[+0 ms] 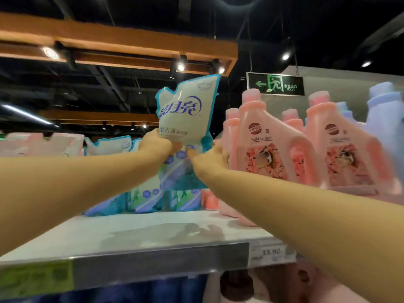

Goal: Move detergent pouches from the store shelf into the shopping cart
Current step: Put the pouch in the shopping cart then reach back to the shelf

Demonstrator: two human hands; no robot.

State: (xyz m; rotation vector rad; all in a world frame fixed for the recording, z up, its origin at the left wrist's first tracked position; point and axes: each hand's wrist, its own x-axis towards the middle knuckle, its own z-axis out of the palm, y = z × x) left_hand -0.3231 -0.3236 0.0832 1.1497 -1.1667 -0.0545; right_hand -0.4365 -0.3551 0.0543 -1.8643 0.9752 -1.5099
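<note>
A white and teal detergent pouch (188,110) with blue lettering is held up above the top shelf (135,235), its top tilted a little to the right. My left hand (156,143) grips its lower left side. My right hand (209,156) grips its lower right side, thumb on the front. Behind and below it, several more teal pouches (148,197) stand in a row on the shelf. No shopping cart is in view.
Pink detergent bottles (269,145) crowd the shelf right of the pouches, with pale blue bottles (384,114) beyond. Pink and white pouches (43,143) sit at far left. A price label (271,252) marks the shelf's front edge. An exit sign (276,84) hangs overhead.
</note>
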